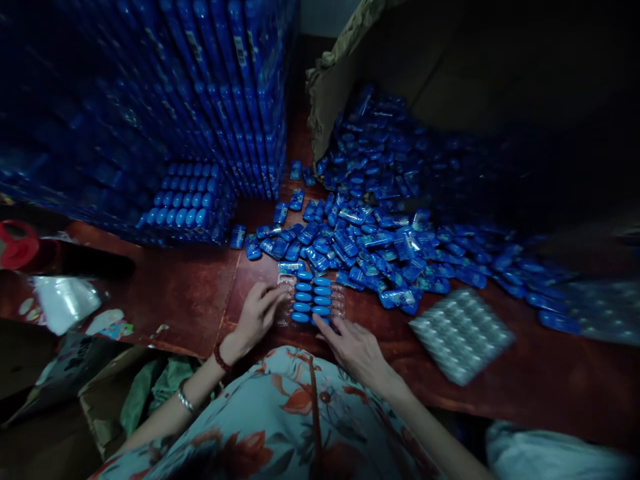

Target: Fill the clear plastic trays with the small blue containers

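Observation:
A clear plastic tray [337,300] lies on the table in front of me. Two columns of shiny blue oval packs [301,297] fill its middle, and the clear cells on both sides hold none. My left hand [257,312] is at the tray's left edge, fingers apart and stretched toward the cells. At the near right corner is my right hand [354,341], its fingers spread and the index fingertip touching the nearest blue pack in the right column. Just beyond the tray, a loose pile of blue wrapped packs [345,243] spreads over the table.
A large carton [325,100] lies open at the back right, blue packs spilling out. Tall stacks of filled trays [220,100] stand back left. Empty clear trays [463,335] lie to the right. A red-lidded bottle [35,253] lies on the left near a clear plastic bag [67,303].

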Demonstrator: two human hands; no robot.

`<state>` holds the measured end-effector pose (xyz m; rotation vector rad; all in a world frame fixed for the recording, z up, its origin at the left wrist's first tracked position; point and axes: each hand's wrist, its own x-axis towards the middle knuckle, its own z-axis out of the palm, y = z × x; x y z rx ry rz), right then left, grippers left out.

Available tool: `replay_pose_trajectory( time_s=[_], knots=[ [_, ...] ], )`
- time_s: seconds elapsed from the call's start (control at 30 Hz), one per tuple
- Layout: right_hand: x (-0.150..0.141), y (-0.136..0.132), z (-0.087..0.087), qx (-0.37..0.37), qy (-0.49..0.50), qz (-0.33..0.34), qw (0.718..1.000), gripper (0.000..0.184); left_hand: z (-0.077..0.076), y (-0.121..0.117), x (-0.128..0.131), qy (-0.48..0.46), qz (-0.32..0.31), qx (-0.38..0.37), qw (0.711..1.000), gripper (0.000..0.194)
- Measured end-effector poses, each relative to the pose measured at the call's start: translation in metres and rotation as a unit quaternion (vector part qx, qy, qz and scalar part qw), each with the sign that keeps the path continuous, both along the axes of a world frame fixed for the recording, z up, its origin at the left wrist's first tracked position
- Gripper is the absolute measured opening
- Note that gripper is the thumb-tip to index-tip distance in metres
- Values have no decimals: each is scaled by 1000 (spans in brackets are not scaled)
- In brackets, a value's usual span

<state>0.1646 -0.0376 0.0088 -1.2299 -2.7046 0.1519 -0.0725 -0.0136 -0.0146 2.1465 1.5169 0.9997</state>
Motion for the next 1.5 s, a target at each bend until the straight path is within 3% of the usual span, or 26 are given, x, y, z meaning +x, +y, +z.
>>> replay_pose_trajectory(
  time_s=[0.13,0.23,0.3,0.47,0.63,0.73,0.8,0.87,0.97,1.07,1.13,1.17,1.23,1.27,1.33,1.4,1.5],
  knots=[
    [18,4,-9,38,98,-123,987,35,6,44,5,-41,42,-30,998,22],
    [35,24,-14,44,127,-253,958,32,12,72,20,7,-34,-47,998,23],
    [45,41,-13,40,107,-296,948,30,17,87,30,86,-109,-44,989,28],
    [43,71,-5,-12,-13,-254,967,32,27,119,45,276,-199,-31,940,33],
    [17,87,0,-28,-120,-237,964,30,30,135,54,310,-256,-13,916,30],
    [18,94,0,-50,-73,-226,970,28,29,138,56,307,-292,-30,905,28],
    [28,93,-4,-81,40,-241,966,30,27,136,51,288,-304,-50,906,29],
    [42,88,-9,-138,200,-288,926,32,24,131,41,232,-288,-71,927,28],
    [56,70,-15,-263,429,-349,790,42,21,113,20,82,-211,-97,969,18],
    [57,43,-14,-359,542,-369,664,47,21,79,1,-67,-60,-118,989,21],
    [53,22,-13,-396,563,-375,621,43,22,50,-8,-133,32,-134,981,24],
    [49,11,-12,-408,563,-374,614,40,23,35,-11,-155,64,-140,976,23],
    [43,-10,-13,-409,543,-364,636,34,22,5,-14,-173,95,-146,969,20],
    [40,-20,-14,-395,523,-352,668,30,21,-9,-13,-173,98,-147,969,17],
    [33,-33,-16,-334,473,-302,758,21,14,-32,-9,-158,80,-138,975,12],
    [27,-37,-17,-244,421,-205,849,17,3,-47,-3,-132,36,-109,985,10],
    [20,-30,-14,-125,320,-38,938,26,-16,-56,4,-90,-51,-57,993,20]
  ],
)
